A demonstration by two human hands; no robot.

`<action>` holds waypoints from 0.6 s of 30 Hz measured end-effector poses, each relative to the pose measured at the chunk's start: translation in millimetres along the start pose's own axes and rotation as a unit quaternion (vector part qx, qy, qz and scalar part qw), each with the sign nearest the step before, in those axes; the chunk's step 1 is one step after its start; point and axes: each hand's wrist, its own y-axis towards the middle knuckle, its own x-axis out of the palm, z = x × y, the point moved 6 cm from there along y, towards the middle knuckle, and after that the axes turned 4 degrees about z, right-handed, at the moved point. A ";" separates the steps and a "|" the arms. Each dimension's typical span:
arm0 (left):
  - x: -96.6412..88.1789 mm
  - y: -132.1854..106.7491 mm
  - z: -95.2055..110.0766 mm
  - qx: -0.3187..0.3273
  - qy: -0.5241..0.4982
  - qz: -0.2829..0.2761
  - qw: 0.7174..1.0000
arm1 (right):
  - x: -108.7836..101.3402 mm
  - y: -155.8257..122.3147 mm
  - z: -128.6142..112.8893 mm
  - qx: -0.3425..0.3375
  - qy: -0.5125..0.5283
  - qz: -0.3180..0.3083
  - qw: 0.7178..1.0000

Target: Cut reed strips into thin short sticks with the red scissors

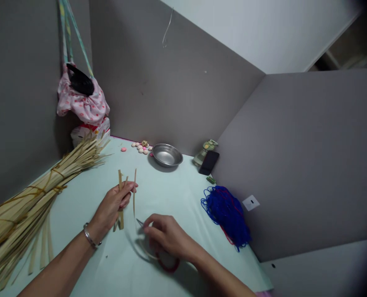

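My left hand (118,201) is closed around several short flat straw strips (121,220), which stick out above and below the fist. Between its thumb and fingertips it pinches one thin strip (134,202), standing nearly upright and curving down toward the right hand. My right hand (168,235) is wrapped round a pair of scissors (168,268) with red handles. The blade tip points up and left, close to the lower part of the thin strip. Whether the blades touch the strip I cannot tell, as the area is blurred.
Tied bundles of long dry straw (44,185) lie along the left. At the back are small pink and white pieces (140,147) and a metal bowl (167,155). A phone (209,162) leans on a jar (200,156); blue cord (227,214) lies right. A bag (84,101) hangs left.
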 end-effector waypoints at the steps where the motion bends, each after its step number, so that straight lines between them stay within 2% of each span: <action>1: -0.6 0.0 0.3 -0.003 0.005 -0.001 1.000 | -7.1 -9.1 -4.1 -0.024 -0.111 0.018 0.993; 2: -1.1 0.0 0.7 -0.006 0.011 -0.002 1.000 | -11.9 -18.1 -6.6 -0.037 -0.216 0.024 0.975; 3: -1.1 -0.3 0.8 -0.009 0.018 -0.006 1.000 | -13.2 -26.3 -5.3 -0.031 -0.304 0.004 0.952; 5: 0.2 -0.9 0.1 -0.015 0.033 -0.016 0.999 | -13.6 -39.0 1.5 -0.005 -0.418 -0.035 0.908; 7: 2.9 -1.4 -2.6 -0.021 0.047 -0.027 0.998 | -13.6 -45.3 8.5 0.009 -0.461 -0.046 0.886; 9: 5.3 -1.7 -7.1 -0.031 0.062 -0.035 0.997 | -17.3 -45.8 12.6 -0.006 -0.453 -0.026 0.891; 12: 7.0 -1.6 -13.7 -0.047 0.087 -0.045 0.994 | -35.6 -39.3 19.6 -0.031 -0.349 0.019 0.937; 15: 6.8 -1.3 -16.1 -0.054 0.109 -0.052 0.991 | -57.6 -26.9 32.6 -0.026 -0.127 0.024 0.991; 16: 6.5 -1.2 -16.3 -0.054 0.116 -0.053 0.990 | -62.0 -22.0 36.3 -0.026 -0.042 0.013 0.999; 18: 5.7 -0.9 -16.5 -0.056 0.128 -0.051 0.989 | -66.3 -12.3 39.4 -0.038 0.101 -0.011 0.994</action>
